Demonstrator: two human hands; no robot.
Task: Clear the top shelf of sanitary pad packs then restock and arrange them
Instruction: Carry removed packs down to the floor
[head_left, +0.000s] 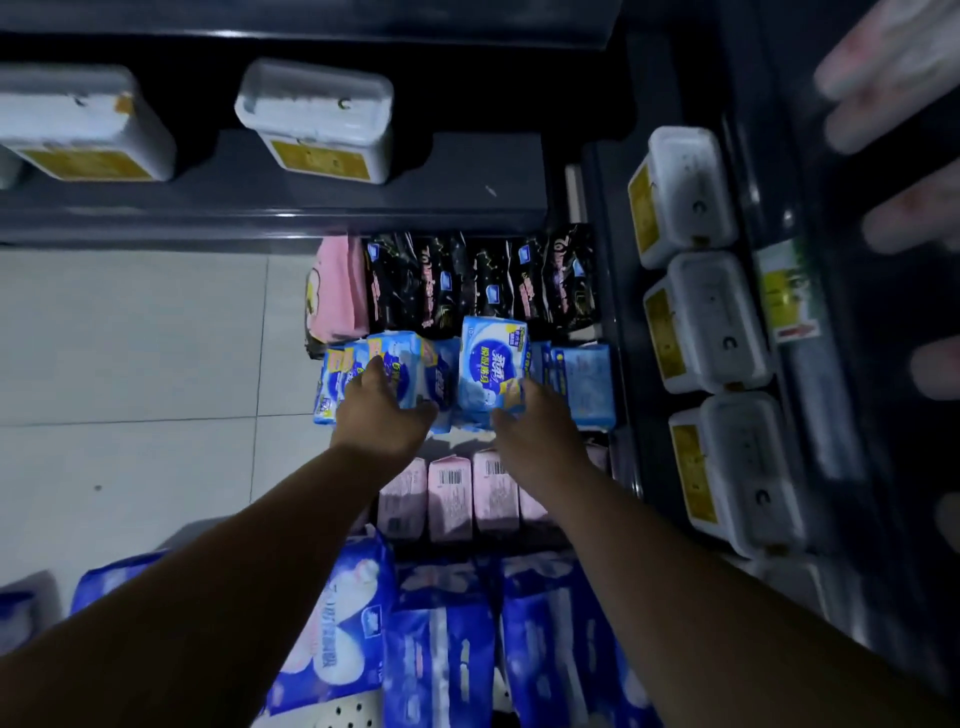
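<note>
The left hand (379, 410) grips a light-blue pad pack (410, 371). Just beside it, the right hand (535, 421) holds a raised blue pack (491, 364). Both packs belong to a row between black packs (478, 280) and pink packs (449, 496). A pale tiled floor (130, 364) lies to the left. White lidded tubs (706, 322) line the dark shelves (467, 176); what they hold can't be seen.

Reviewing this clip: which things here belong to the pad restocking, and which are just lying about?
Job: left hand gripping the left light blue pack; right hand holding the upright light blue pack; black packs; pink packs; dark blue packs.
Lying about: white tubs with yellow labels; tiled floor.
</note>
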